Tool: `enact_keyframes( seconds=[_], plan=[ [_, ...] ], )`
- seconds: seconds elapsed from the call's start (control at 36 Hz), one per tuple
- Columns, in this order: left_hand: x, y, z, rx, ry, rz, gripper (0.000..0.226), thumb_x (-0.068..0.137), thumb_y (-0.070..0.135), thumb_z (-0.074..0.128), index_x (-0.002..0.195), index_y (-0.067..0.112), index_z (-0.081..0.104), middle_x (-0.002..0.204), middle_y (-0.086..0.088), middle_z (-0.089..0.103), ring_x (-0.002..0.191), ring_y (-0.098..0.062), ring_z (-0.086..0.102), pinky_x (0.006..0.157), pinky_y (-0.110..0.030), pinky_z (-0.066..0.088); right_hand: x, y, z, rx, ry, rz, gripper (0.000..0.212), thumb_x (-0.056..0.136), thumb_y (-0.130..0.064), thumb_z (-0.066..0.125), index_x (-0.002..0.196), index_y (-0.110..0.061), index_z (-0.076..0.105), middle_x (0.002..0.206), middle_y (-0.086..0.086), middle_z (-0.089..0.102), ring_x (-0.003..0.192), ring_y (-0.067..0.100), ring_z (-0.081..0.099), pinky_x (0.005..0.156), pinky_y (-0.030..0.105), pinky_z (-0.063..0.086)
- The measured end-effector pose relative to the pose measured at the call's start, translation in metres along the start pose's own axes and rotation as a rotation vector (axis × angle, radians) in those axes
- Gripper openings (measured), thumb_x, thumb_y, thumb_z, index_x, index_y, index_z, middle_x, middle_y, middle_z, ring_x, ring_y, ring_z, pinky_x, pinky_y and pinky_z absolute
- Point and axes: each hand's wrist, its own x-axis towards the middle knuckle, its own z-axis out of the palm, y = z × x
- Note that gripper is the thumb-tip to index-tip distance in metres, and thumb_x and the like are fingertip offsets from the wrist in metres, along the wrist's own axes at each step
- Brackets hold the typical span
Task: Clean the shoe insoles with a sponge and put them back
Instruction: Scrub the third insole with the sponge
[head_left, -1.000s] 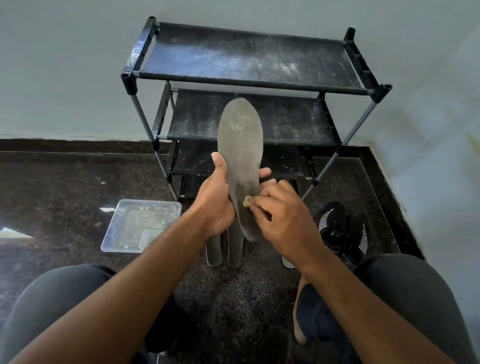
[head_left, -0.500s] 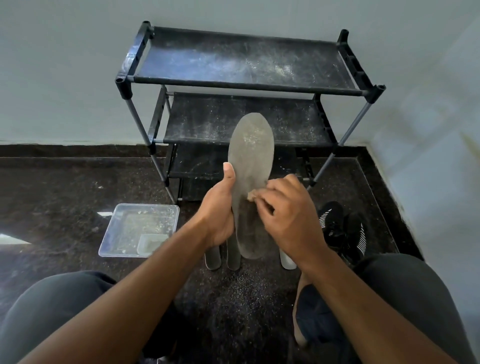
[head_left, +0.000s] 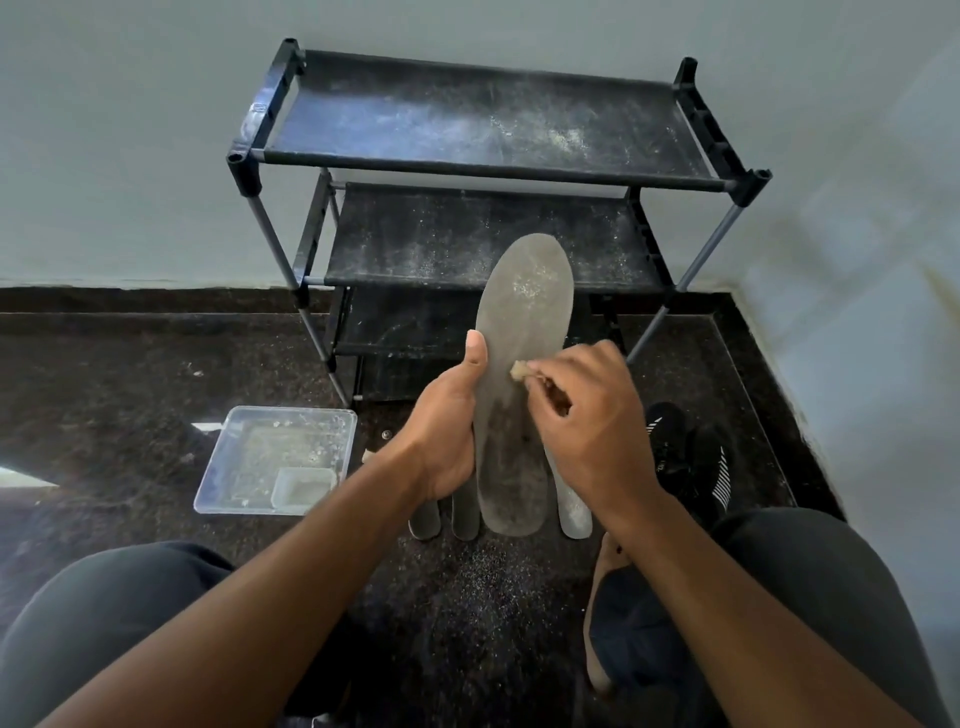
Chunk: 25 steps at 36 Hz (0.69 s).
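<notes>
A grey insole (head_left: 522, 332) stands upright in front of me, toe end up and dusted with pale specks. My left hand (head_left: 445, 431) grips its left edge, thumb along the front. My right hand (head_left: 587, 415) pinches a small tan sponge piece (head_left: 517, 371) against the insole's middle. Three more grey insoles lie on the floor below, their heel ends showing: two to the left (head_left: 426, 519) and one to the right (head_left: 574, 506). A pair of black shoes (head_left: 691, 457) with white stripes sits on the floor to the right.
A black three-tier shoe rack (head_left: 488, 130) stands against the wall ahead. A clear plastic tray (head_left: 234, 467) with a smaller clear tub in it lies on the dark speckled floor at the left. My knees frame the bottom of the view.
The sponge in my right hand has slid up the insole from near the heel to the middle. The insole and my left hand have shifted slightly right.
</notes>
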Motion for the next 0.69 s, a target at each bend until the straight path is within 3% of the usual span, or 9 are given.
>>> enact_keyframes(
  seconds=[0.14, 0.28, 0.33, 0.39, 0.44, 0.47, 0.58, 0.69],
  plan=[
    [0.003, 0.004, -0.005, 0.010, 0.059, 0.013, 0.071, 0.106, 0.059, 0.032, 0.131, 0.001, 0.063, 0.122, -0.021, 0.073, 0.106, -0.028, 0.074, 0.093, -0.042, 0.059, -0.013, -0.011, 0.012, 0.092, -0.180, -0.069, 0.007, 0.090, -0.015, 0.072, 0.092, -0.009, 0.075, 0.086, -0.001, 0.066, 0.088, 0.016, 0.053, 0.081, 0.037, 0.050],
    [-0.003, -0.005, 0.004, 0.042, 0.004, -0.033, 0.072, 0.107, 0.059, 0.027, 0.140, 0.002, 0.058, 0.135, -0.025, 0.065, 0.127, -0.036, 0.063, 0.107, -0.051, 0.051, -0.001, 0.001, 0.009, -0.014, 0.006, 0.011, 0.008, 0.090, -0.014, 0.072, 0.096, -0.011, 0.077, 0.086, -0.002, 0.068, 0.086, 0.019, 0.054, 0.077, 0.042, 0.049],
    [-0.004, -0.004, 0.006, 0.029, -0.007, -0.044, 0.073, 0.107, 0.060, 0.026, 0.139, 0.002, 0.059, 0.134, -0.024, 0.066, 0.126, -0.034, 0.064, 0.107, -0.049, 0.052, -0.001, 0.000, 0.009, -0.030, 0.010, 0.001, 0.008, 0.090, -0.014, 0.071, 0.096, -0.011, 0.076, 0.087, -0.002, 0.068, 0.086, 0.019, 0.054, 0.077, 0.043, 0.049],
    [-0.005, 0.001, 0.007, 0.030, 0.024, -0.030, 0.072, 0.107, 0.059, 0.028, 0.128, 0.001, 0.064, 0.115, -0.020, 0.074, 0.104, -0.026, 0.075, 0.089, -0.038, 0.062, -0.007, -0.006, 0.012, -0.015, -0.081, -0.051, 0.009, 0.090, -0.016, 0.070, 0.094, -0.011, 0.075, 0.087, -0.001, 0.068, 0.087, 0.020, 0.055, 0.077, 0.043, 0.047],
    [-0.001, 0.002, 0.002, 0.031, 0.049, -0.013, 0.070, 0.107, 0.058, 0.029, 0.120, 0.000, 0.065, 0.090, -0.012, 0.077, 0.073, -0.015, 0.076, 0.064, -0.026, 0.061, -0.013, -0.012, 0.015, 0.017, -0.159, -0.076, 0.010, 0.087, -0.018, 0.070, 0.090, -0.011, 0.075, 0.087, -0.002, 0.068, 0.087, 0.021, 0.057, 0.077, 0.042, 0.045],
    [0.000, 0.003, 0.001, 0.032, 0.053, -0.017, 0.072, 0.107, 0.060, 0.028, 0.123, 0.001, 0.065, 0.090, -0.010, 0.078, 0.072, -0.014, 0.075, 0.063, -0.025, 0.060, -0.014, -0.013, 0.015, 0.013, -0.170, -0.078, 0.010, 0.086, -0.020, 0.070, 0.089, -0.013, 0.076, 0.086, -0.003, 0.068, 0.087, 0.020, 0.058, 0.077, 0.041, 0.043],
    [-0.001, -0.004, 0.001, -0.011, 0.012, -0.101, 0.081, 0.103, 0.068, 0.025, 0.140, 0.005, 0.060, 0.125, -0.018, 0.072, 0.113, -0.027, 0.072, 0.091, -0.040, 0.061, -0.009, -0.008, 0.011, -0.068, -0.081, -0.051, 0.006, 0.088, -0.021, 0.073, 0.089, -0.017, 0.077, 0.085, -0.006, 0.069, 0.085, 0.018, 0.057, 0.074, 0.038, 0.039],
    [-0.003, -0.008, 0.005, -0.060, -0.051, -0.138, 0.077, 0.106, 0.064, 0.026, 0.141, 0.003, 0.058, 0.126, -0.020, 0.071, 0.116, -0.028, 0.070, 0.093, -0.040, 0.060, -0.006, -0.005, 0.010, -0.085, -0.030, -0.020, 0.005, 0.091, -0.020, 0.072, 0.091, -0.016, 0.076, 0.086, -0.006, 0.069, 0.085, 0.018, 0.055, 0.075, 0.041, 0.042]
  ],
)
